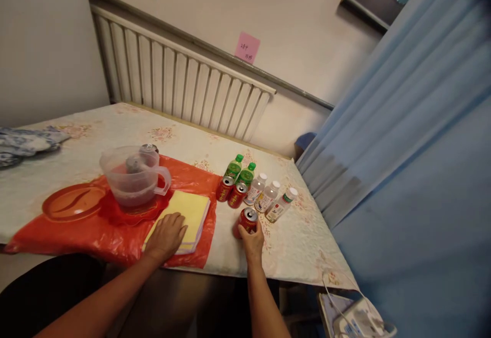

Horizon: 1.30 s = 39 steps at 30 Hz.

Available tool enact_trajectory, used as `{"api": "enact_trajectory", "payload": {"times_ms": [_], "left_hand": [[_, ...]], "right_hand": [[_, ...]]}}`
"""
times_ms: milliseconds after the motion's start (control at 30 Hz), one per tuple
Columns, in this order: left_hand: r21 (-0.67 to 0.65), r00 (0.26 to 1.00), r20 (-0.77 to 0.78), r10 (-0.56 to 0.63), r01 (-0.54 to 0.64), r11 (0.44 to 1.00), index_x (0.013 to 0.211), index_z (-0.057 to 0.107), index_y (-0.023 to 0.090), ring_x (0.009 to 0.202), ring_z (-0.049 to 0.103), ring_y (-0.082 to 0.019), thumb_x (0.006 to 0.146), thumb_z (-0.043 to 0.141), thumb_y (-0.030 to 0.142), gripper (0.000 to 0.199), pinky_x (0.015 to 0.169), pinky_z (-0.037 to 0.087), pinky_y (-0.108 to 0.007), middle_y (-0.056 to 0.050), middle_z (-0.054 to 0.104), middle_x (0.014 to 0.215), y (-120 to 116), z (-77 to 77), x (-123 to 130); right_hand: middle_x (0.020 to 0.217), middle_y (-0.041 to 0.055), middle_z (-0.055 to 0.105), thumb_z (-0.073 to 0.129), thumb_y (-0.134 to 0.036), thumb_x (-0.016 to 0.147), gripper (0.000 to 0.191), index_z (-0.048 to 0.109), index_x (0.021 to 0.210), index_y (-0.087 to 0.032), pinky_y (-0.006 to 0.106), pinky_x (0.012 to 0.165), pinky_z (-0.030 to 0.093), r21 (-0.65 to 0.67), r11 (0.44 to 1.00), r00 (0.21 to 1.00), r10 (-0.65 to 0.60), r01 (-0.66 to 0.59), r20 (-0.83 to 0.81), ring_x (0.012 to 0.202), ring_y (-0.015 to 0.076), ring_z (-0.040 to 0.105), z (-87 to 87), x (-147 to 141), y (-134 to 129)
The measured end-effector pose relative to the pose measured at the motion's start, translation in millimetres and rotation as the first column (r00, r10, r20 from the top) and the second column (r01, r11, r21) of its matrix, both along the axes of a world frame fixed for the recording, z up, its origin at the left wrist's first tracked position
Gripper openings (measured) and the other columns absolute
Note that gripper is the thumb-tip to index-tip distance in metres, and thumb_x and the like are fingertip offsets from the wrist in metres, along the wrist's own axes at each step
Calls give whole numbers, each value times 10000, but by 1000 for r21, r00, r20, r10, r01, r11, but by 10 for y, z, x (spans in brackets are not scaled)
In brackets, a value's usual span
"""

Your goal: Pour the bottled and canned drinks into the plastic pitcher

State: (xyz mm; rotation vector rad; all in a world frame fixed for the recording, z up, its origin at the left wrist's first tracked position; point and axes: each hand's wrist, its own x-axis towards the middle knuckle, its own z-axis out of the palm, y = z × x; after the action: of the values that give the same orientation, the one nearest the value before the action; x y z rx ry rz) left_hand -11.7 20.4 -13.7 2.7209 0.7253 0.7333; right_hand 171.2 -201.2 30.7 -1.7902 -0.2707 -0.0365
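Note:
My right hand [253,241] is wrapped round a red drink can [248,220], which stands upright near the table's front edge. My left hand [168,234] lies flat on a stack of yellow sheets [192,210]; whether they are paper or cloth I cannot tell. Just beyond the held can are two more red cans [224,189], side by side. Behind those stand two green-capped bottles [233,167]. To their right, three clear bottles with white caps [267,196] form a slanting row.
A clear plastic jug [128,177] stands on red plastic sheeting [88,235], beside an orange-red lid [74,202]. Behind the jug is a dark can [149,148]. Patterned cloth [28,142] lies far left. A blue curtain [391,138] borders the right side; a power strip [360,320] sits below.

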Motion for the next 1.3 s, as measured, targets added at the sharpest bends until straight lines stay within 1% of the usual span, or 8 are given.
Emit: {"api": "enact_trajectory", "payload": {"times_ms": [133, 267, 500, 633, 700, 900, 1033, 1300], "left_hand": [[-2, 1000, -16, 3, -3, 1000, 1057, 636, 197, 1130, 571, -306, 903, 457, 307, 261, 973, 433, -451, -134, 649, 1199, -28, -2, -16], [8, 1000, -19, 8, -8, 1000, 1063, 641, 191, 1125, 574, -306, 901, 464, 290, 259, 958, 440, -448, -136, 654, 1193, -15, -21, -9], [123, 1000, 16, 1, -3, 992, 1061, 646, 159, 1096, 582, -309, 918, 467, 275, 257, 924, 466, -458, -157, 655, 1176, 7, -124, 5], [177, 1000, -11, 7, -5, 984, 1061, 643, 165, 1076, 584, -301, 927, 474, 275, 242, 914, 468, -445, -145, 654, 1174, 4, -118, 3], [194, 1000, -24, 10, -5, 981, 1060, 643, 163, 1067, 582, -301, 933, 470, 277, 243, 914, 467, -443, -143, 654, 1172, -1, -104, 2], [212, 999, -30, 17, -10, 977, 1077, 641, 143, 1074, 573, -305, 936, 472, 273, 256, 922, 460, -440, -146, 649, 1178, -11, -103, 3], [208, 999, -35, 21, -13, 978, 1075, 640, 150, 1082, 573, -303, 934, 477, 280, 251, 927, 458, -440, -141, 648, 1182, -9, -125, 7], [208, 999, -37, 27, -19, 978, 1082, 637, 151, 1092, 574, -302, 935, 468, 280, 258, 916, 464, -441, -146, 652, 1190, -9, -131, 8]], "right_hand": [[1009, 94, 737, 735, -359, 585, 582, 657, 1120, -145, 345, 812, 502, 2, 999, 998, -36, 36, 49, 965, 288, 663, -54, 233, 80], [1028, 86, 732, 717, -366, 600, 613, 632, 1164, -140, 336, 816, 490, -8, 998, 996, -64, 65, 64, 986, 281, 649, -122, 421, 209], [1150, 142, 700, 726, -390, 620, 680, 602, 1235, -128, 351, 887, 477, -45, 989, 982, -133, 140, 134, 1025, 287, 648, -270, 645, 418], [1183, 180, 682, 744, -405, 625, 708, 595, 1250, -107, 371, 905, 476, -58, 985, 978, -155, 164, 140, 1051, 309, 643, -362, 684, 448], [1180, 174, 684, 755, -387, 622, 707, 593, 1252, -112, 361, 897, 484, -58, 988, 981, -134, 143, 141, 1037, 299, 651, -419, 681, 426], [1134, 123, 704, 717, -301, 637, 715, 535, 1305, -125, 321, 790, 520, -1, 999, 985, 47, -48, 164, 904, 232, 670, -562, 687, 274], [1078, 111, 719, 712, -291, 636, 701, 551, 1297, -122, 318, 761, 519, -37, 998, 983, 52, -46, 178, 850, 223, 664, -579, 714, 227], [1021, 99, 721, 705, -352, 659, 623, 587, 1234, -144, 311, 727, 518, -40, 999, 977, -4, 13, 215, 801, 215, 664, -640, 776, 313]]}}
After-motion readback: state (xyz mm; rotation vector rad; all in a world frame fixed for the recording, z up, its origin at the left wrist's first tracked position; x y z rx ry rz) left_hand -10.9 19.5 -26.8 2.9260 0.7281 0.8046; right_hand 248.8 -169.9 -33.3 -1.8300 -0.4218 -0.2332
